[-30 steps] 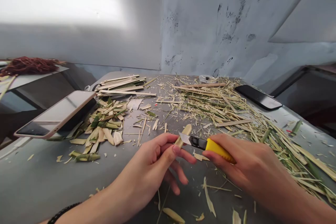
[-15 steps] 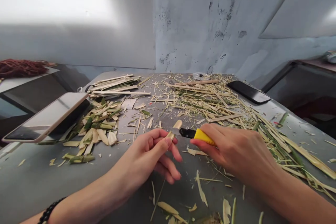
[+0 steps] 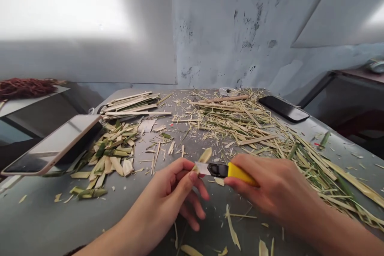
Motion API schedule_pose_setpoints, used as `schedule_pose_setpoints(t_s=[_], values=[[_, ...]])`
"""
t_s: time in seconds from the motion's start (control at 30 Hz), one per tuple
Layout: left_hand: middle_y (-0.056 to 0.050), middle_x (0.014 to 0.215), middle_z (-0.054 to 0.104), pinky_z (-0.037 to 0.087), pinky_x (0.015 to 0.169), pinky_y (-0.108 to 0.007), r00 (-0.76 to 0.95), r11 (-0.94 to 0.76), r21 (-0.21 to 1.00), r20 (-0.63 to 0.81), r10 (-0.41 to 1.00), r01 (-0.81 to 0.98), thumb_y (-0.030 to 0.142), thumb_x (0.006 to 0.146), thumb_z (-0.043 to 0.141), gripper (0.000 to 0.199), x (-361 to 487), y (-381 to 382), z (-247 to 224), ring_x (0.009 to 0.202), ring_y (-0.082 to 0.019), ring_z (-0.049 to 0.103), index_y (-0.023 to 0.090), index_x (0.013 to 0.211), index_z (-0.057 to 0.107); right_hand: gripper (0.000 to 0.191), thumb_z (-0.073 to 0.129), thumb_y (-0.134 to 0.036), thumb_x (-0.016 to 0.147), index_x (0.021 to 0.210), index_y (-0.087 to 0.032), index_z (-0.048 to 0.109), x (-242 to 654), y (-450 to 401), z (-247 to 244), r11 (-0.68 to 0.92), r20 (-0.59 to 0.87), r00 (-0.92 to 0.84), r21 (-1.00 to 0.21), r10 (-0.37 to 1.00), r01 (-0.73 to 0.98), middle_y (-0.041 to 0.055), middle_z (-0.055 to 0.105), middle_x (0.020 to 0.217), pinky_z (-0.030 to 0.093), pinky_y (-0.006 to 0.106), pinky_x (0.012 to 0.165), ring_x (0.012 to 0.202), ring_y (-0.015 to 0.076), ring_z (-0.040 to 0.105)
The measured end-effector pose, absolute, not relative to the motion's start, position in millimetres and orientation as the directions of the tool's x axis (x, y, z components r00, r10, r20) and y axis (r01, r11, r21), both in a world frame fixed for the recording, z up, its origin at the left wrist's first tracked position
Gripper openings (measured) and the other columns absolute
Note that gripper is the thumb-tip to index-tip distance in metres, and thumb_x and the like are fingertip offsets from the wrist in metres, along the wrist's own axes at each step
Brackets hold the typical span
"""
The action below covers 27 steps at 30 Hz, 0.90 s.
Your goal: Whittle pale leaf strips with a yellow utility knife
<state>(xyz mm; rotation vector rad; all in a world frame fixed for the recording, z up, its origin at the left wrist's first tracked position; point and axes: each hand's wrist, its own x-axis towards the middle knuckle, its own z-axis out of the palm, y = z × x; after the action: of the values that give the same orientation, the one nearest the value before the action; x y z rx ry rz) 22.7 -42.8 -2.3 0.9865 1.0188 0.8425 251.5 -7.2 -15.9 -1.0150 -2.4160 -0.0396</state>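
Observation:
Between thumb and index finger, my left hand (image 3: 177,192) pinches a short pale-green strip (image 3: 205,155) that points up and away; its other fingers are loosely spread. My right hand (image 3: 270,184) is wrapped round the yellow handle of a utility knife (image 3: 241,174). The knife's blade points left and lies against the strip, just above my left thumb. How deep the edge sits in the strip cannot be made out.
Short cut pieces (image 3: 115,152) lie heaped at the left, beside a tilted phone (image 3: 54,144). Long strips (image 3: 135,104) are stacked behind them. Shavings (image 3: 240,120) cover the right side, near a black phone (image 3: 283,109). A clear spool (image 3: 228,92) stands at the back.
The knife and my right hand have moved slightly right and down in view. More of the blade and of the held strip now shows. My left hand keeps its pinch, a little lower in view.

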Motion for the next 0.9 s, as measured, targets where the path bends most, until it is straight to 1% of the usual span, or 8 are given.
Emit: schedule_pose_setpoints(t_s=[0.13, 0.2, 0.27, 0.33, 0.43, 0.57, 0.77, 0.9], values=[[0.000, 0.077, 0.069, 0.057, 0.051, -0.017, 0.345, 0.372, 0.922, -0.315, 0.884, -0.111, 0.047, 0.098, 0.063, 0.032, 26, -51, -6, 0.058, -0.009, 0.067, 0.018, 0.089, 0.052, 0.044, 0.039, -0.055, 0.106, 0.078, -0.024, 0.052, 264, 3, -20, 0.634, 0.449, -0.554, -0.038, 0.701, 0.772, -0.0030, 0.055, 0.057, 0.022, 0.029, 0.047, 0.044, 0.0152, 0.051], [-0.001, 0.076, 0.070, 0.057, 0.052, -0.016, 0.434, 0.446, 0.885, -0.351, 0.830, -0.136, 0.047, 0.099, 0.061, 0.031, 27, -54, -9, 0.059, -0.010, 0.070, 0.018, 0.092, 0.052, 0.050, 0.032, -0.061, 0.105, 0.079, -0.024, 0.053, 281, 15, -16, 0.425, 0.466, -0.402, 0.060, 0.788, 0.903, -0.0018, 0.051, 0.051, 0.015, 0.028, 0.045, 0.039, 0.0161, 0.045], [-0.002, 0.079, 0.071, 0.057, 0.051, -0.016, 0.483, 0.473, 0.865, -0.348, 0.804, -0.165, 0.050, 0.098, 0.061, 0.033, 26, -53, -9, 0.060, -0.011, 0.071, 0.018, 0.094, 0.053, 0.053, 0.029, -0.066, 0.103, 0.081, -0.025, 0.054, 294, 24, -10, 0.225, 0.481, -0.227, 0.063, 0.847, 0.972, -0.0006, 0.050, 0.050, 0.015, 0.027, 0.047, 0.040, 0.0170, 0.043], [-0.003, 0.084, 0.072, 0.058, 0.049, -0.018, 0.443, 0.435, 0.881, -0.320, 0.838, -0.186, 0.050, 0.096, 0.064, 0.034, 25, -49, -7, 0.059, -0.011, 0.070, 0.018, 0.096, 0.055, 0.054, 0.030, -0.069, 0.102, 0.081, -0.025, 0.054, 297, 24, -3, 0.219, 0.455, -0.156, -0.088, 0.877, 0.972, -0.0008, 0.050, 0.051, 0.022, 0.027, 0.049, 0.044, 0.0166, 0.044], [-0.003, 0.085, 0.070, 0.059, 0.048, -0.020, 0.357, 0.375, 0.910, -0.295, 0.886, -0.176, 0.047, 0.094, 0.067, 0.032, 23, -43, -4, 0.058, -0.011, 0.066, 0.017, 0.097, 0.058, 0.053, 0.040, -0.072, 0.098, 0.082, -0.025, 0.057, 281, 13, 5, 0.351, 0.297, -0.231, -0.461, 0.927, 0.815, -0.0028, 0.050, 0.054, 0.030, 0.027, 0.050, 0.047, 0.0140, 0.046], [-0.004, 0.088, 0.070, 0.057, 0.050, -0.018, 0.376, 0.341, 0.936, -0.287, 0.881, -0.084, 0.051, 0.098, 0.060, 0.033, 24, -46, -4, 0.064, -0.011, 0.066, 0.018, 0.098, 0.059, 0.043, 0.056, -0.067, 0.093, 0.102, -0.025, 0.065, 254, -4, 11, 0.209, 0.001, -0.365, -0.821, 0.931, 0.531, -0.0041, 0.054, 0.067, 0.032, 0.025, 0.050, 0.055, 0.0118, 0.043], [-0.009, 0.101, 0.070, 0.058, 0.057, -0.022, 0.500, 0.277, 0.948, -0.319, 0.805, 0.159, 0.065, 0.097, 0.051, 0.048, 20, -56, -6, 0.074, -0.014, 0.066, 0.019, 0.105, 0.062, 0.027, 0.063, -0.046, 0.094, 0.086, -0.021, 0.062, 246, -7, 8, 0.083, -0.090, -0.489, -0.943, 0.868, 0.321, -0.0050, 0.049, 0.069, 0.033, 0.025, 0.057, 0.062, 0.0106, 0.040], [-0.012, 0.107, 0.070, 0.058, 0.061, -0.025, 0.533, 0.276, 0.953, -0.298, 0.792, 0.122, 0.074, 0.094, 0.045, 0.061, 17, -56, -1, 0.075, -0.016, 0.066, 0.019, 0.114, 0.064, 0.029, 0.063, -0.048, 0.094, 0.084, -0.021, 0.061, 246, -8, 4, 0.062, -0.110, -0.526, -0.952, 0.843, 0.299, -0.0058, 0.046, 0.066, 0.031, 0.025, 0.054, 0.060, 0.0101, 0.038]])
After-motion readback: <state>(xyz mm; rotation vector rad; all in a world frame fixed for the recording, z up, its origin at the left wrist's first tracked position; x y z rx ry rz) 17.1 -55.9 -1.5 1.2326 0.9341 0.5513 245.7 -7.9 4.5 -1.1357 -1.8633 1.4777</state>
